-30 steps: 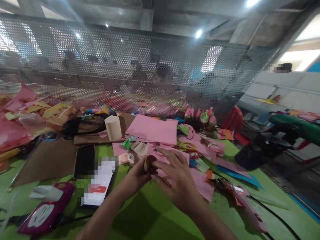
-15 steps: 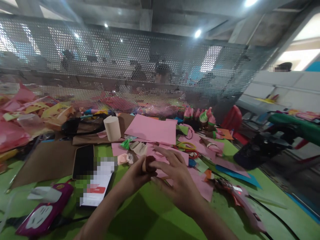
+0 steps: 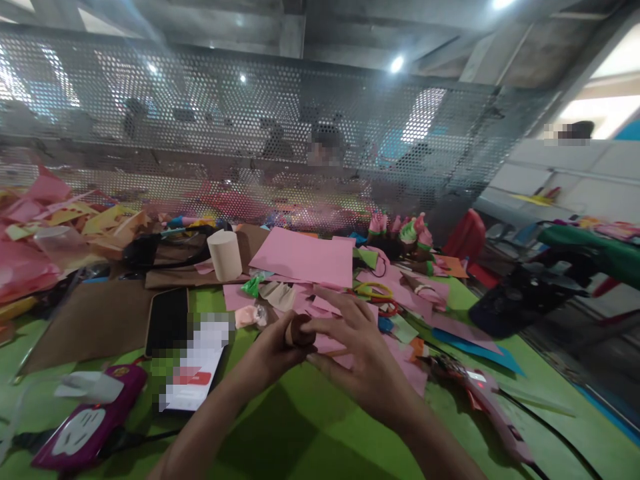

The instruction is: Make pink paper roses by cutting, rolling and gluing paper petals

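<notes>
Above the green surface, where both arms meet, a brown roll is held up off everything, which I take to leave it easy to turn. The left grip is closed around it, fingers curled along its side, apparently steadying it so its end faces the other hand. The right grip is loosely open, fingers fanned, the index tip at the roll; whether it presses or merely rests there, I cannot tell. Beyond the grip lie a pink sheet and scissors, probably kept within easy reach. Well to the right of the grip rests what looks like a glue gun, perhaps set apart so the forearm won't brush it. To the left of the grip, a lit phone lies where its screen would be easily seen. Farther off, a white tube stands upright, likely parked out of the way.
</notes>
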`<state>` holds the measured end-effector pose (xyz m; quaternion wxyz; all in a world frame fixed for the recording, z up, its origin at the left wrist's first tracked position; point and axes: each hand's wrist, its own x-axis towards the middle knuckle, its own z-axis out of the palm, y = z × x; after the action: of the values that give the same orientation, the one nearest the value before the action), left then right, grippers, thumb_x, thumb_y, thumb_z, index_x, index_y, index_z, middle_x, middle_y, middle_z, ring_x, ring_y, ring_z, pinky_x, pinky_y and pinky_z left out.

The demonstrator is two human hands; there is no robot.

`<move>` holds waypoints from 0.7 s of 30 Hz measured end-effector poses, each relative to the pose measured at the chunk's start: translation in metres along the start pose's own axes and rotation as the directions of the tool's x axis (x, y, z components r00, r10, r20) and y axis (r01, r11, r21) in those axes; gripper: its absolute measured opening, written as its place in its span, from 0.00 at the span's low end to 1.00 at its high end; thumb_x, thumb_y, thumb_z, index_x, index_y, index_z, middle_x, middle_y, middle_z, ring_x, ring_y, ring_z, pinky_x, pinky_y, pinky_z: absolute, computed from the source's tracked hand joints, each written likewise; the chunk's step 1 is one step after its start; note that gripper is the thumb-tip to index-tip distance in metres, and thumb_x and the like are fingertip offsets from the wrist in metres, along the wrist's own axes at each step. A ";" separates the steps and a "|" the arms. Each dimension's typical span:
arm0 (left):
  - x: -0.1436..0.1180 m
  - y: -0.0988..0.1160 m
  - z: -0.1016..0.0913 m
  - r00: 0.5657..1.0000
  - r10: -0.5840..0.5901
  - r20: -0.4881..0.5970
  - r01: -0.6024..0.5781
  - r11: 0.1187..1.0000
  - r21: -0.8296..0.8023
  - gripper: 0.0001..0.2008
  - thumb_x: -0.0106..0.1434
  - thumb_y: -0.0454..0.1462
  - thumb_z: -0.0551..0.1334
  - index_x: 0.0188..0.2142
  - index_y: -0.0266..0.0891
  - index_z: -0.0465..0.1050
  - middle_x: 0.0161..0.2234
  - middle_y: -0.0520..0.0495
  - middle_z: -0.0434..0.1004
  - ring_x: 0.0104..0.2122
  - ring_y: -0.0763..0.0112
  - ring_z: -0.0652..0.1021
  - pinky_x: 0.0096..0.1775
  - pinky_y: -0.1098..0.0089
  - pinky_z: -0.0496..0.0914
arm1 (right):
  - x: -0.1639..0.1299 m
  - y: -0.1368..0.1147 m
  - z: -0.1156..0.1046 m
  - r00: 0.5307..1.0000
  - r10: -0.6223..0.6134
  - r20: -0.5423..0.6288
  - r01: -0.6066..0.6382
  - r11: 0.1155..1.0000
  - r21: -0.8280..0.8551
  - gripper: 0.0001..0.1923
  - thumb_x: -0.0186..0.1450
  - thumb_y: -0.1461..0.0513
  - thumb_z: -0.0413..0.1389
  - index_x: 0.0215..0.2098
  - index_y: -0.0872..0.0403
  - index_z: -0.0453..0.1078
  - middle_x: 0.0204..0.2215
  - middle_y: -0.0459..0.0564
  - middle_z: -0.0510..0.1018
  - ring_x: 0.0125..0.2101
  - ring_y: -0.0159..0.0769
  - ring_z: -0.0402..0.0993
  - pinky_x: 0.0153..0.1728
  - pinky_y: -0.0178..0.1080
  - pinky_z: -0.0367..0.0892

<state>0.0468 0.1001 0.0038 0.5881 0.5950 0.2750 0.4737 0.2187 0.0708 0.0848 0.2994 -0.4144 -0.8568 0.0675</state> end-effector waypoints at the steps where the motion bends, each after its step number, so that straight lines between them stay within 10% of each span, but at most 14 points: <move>1: 0.001 0.001 -0.001 1.000 0.018 0.002 -0.019 0.999 0.040 0.10 0.57 0.32 0.65 0.36 0.39 0.64 0.33 0.51 0.66 0.35 0.71 0.69 0.39 0.70 0.67 | 0.000 0.001 -0.001 1.000 -0.005 -0.012 0.005 1.000 -0.016 0.11 0.61 0.64 0.61 0.43 0.46 0.73 0.63 0.48 0.62 0.60 0.48 0.55 0.55 0.53 0.57; 21: 0.002 0.014 0.002 0.999 -0.036 -0.022 0.035 0.997 -0.075 0.12 0.52 0.35 0.68 0.32 0.39 0.65 0.29 0.54 0.63 0.30 0.73 0.67 0.34 0.72 0.66 | -0.003 -0.002 0.006 0.998 -0.045 -0.037 0.041 0.994 -0.106 0.08 0.63 0.62 0.58 0.42 0.49 0.73 0.61 0.49 0.66 0.58 0.47 0.59 0.55 0.50 0.57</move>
<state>0.0462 0.0983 0.0182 0.6150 0.5622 0.2745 0.4800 0.2154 0.0685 0.0789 0.2954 -0.4120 -0.8619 0.0077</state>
